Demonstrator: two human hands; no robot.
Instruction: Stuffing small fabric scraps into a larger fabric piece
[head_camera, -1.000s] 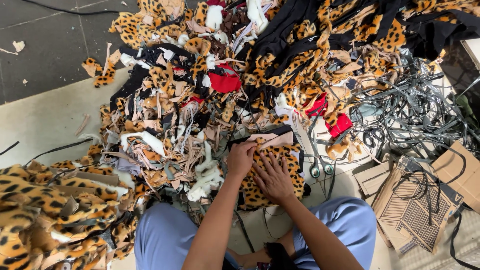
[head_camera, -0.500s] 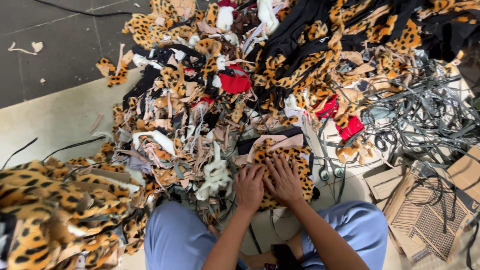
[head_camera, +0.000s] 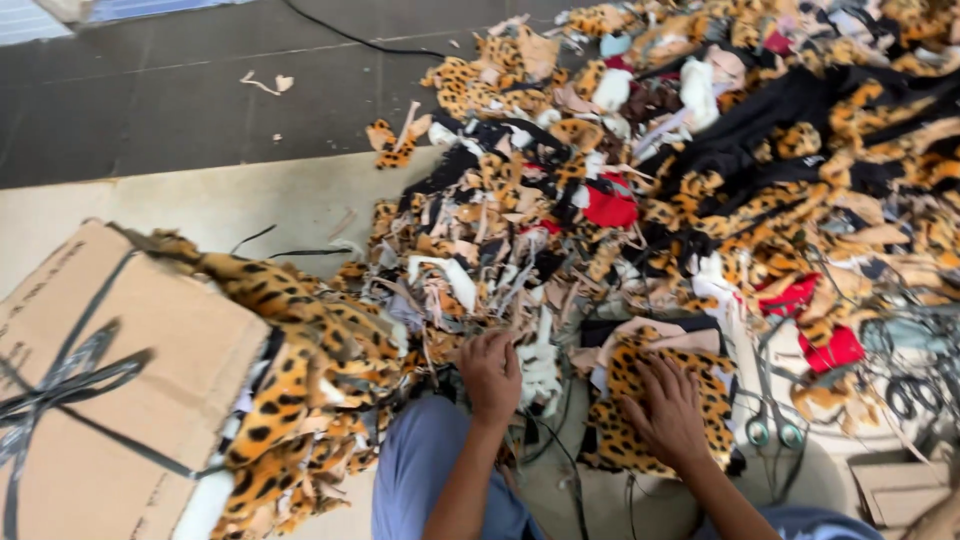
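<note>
My right hand (head_camera: 668, 412) lies flat, fingers spread, on a leopard-print fabric piece (head_camera: 628, 385) on the floor in front of my knees. My left hand (head_camera: 491, 374) rests to its left, fingers curled down into the edge of a heap of fabric scraps (head_camera: 520, 260); whether it grips anything cannot be told. A white fluffy scrap (head_camera: 541, 365) lies between the two hands. My legs in blue trousers (head_camera: 425, 470) show at the bottom.
A big pile of leopard-print, black, red and white offcuts (head_camera: 760, 150) covers the floor ahead and to the right. A cardboard box (head_camera: 110, 390) with black straps stands at left, leopard fabric draped over it. Scissors (head_camera: 775, 425) lie right of my hand. Tangled straps sit far right.
The view has swung left, bringing the cardboard box into sight. My hands have parted: the left has moved left into the scraps, the right stays on the leopard piece.
</note>
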